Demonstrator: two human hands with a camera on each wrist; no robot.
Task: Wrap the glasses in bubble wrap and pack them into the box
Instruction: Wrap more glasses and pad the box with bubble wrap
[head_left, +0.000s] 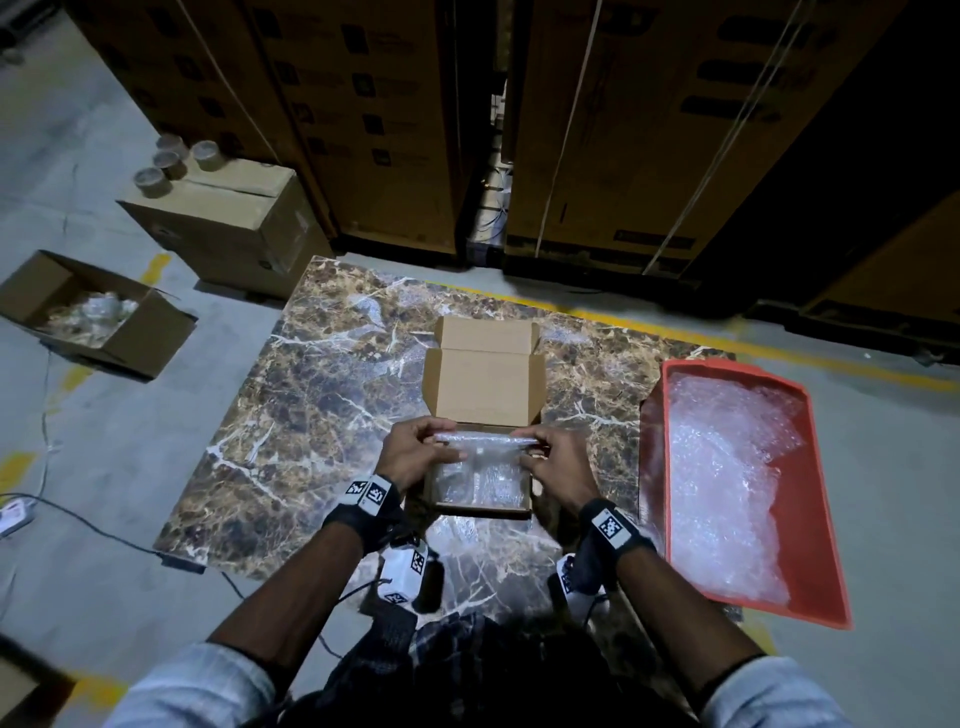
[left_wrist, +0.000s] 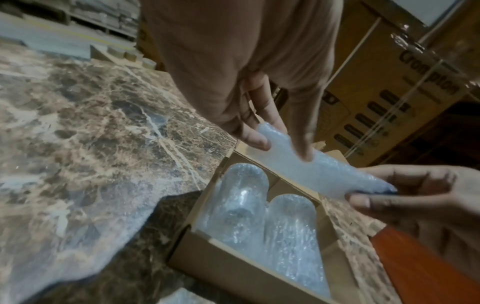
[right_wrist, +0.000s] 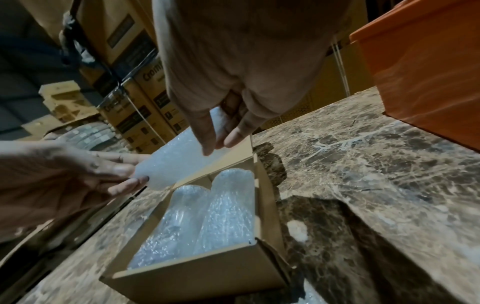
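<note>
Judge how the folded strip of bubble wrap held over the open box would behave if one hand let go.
The bubble wrap strip is pinched at its ends by the left hand and right hand. It is thin, so it would probably droop. It looks light and unlikely to harm the two wrapped glasses in the box. Its film might slip.

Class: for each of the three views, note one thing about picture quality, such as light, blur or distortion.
Head view: dim, corners dark, straight cartons bowed by the wide lens. Left wrist view: table smeared by blur, the strip of bubble wrap between the hands soft. Right wrist view: bin blurred, glints on the wrapped glasses in the box.
</note>
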